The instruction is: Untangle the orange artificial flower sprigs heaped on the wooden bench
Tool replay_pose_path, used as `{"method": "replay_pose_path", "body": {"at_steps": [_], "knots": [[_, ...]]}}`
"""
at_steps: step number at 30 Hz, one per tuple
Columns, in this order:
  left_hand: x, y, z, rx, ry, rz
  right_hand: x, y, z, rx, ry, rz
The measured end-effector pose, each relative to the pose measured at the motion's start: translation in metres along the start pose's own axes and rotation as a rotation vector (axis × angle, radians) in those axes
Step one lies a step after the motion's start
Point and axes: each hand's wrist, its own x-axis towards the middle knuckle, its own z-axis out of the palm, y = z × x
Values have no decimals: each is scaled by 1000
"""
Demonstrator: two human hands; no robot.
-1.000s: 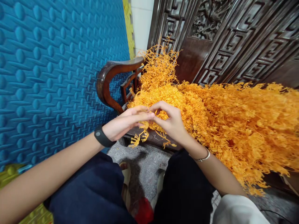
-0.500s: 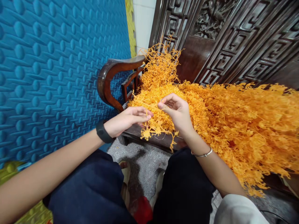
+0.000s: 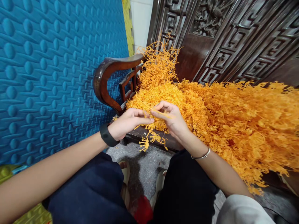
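Observation:
Thin orange artificial flower sprigs, plastic-looking with branching tips, dangle under my hands. My left hand, with a black band at the wrist, pinches the sprig stems between thumb and fingers. Close beside it, my right hand has thumb and forefinger closed on a thin orange stem that lies slanted across its fingers. Both hands are above the front edge of a dark wooden bench, before a heap of the same orange sprigs. Where the stems cross between the fingertips is partly hidden.
A larger orange pile spreads along the bench to the right. The curved wooden armrest rises at left, beside blue foam matting. Behind stands the carved backrest. A red object is on the speckled floor between the feet.
My right hand has come lower and closer to my left, and a stem now lies slanted across its fingers. The hanging sprigs have shifted and dropped slightly.

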Motion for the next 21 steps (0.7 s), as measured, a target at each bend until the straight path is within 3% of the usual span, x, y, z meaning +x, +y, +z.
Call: {"method": "replay_pose_path", "body": {"at_steps": [6,14,17,19,21], "knots": [[8,5,2,28,19,-33,6,3,-7,22,145,4],[17,5,6,-86,108,-25,19,8,2,16,326,-100],[7,4,6,-95,87,-45,41,1,-30,-34,478,-209],[-2,2,5,-81,21,-90,58,-1,-68,-88,737,-294],[-10,0,2,-72,-22,-110,71,3,-103,-184,858,-343]]}}
